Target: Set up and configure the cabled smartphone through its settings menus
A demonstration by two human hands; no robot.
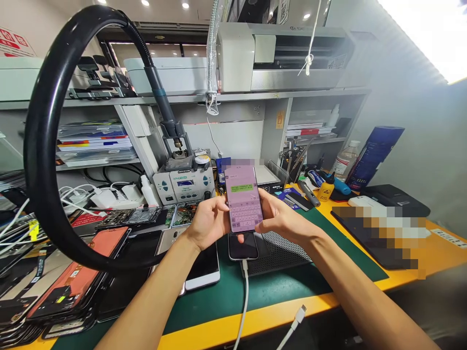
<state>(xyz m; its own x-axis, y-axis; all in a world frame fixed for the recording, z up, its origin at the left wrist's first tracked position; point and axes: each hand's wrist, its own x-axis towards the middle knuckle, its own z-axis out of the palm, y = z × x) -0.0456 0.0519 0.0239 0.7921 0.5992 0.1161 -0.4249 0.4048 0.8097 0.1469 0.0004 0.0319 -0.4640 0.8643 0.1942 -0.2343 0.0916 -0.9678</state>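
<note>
Between both hands a smartphone [241, 197] is held upright, its lit pinkish screen showing a chat with a green message and a keyboard. My left hand [209, 218] wraps the phone's left side, thumb at the screen edge. Gripping the right side is my right hand [277, 214], its thumb near the keyboard's lower right corner. Just below lies a second phone [243, 248] with a dark screen, a white charging cable [245, 287] plugged into its bottom end. That phone rests by a dark perforated pad [280, 250] on the green mat [284, 291].
Stacked phone parts [73, 282] crowd the left side, under a thick black hose [44, 146] that loops from a soldering station [184, 184]. Another cable's plug [301, 313] hangs at the front edge. Tools, a yellow bottle [326, 189] and a black tablet-like slab [365, 243] lie right.
</note>
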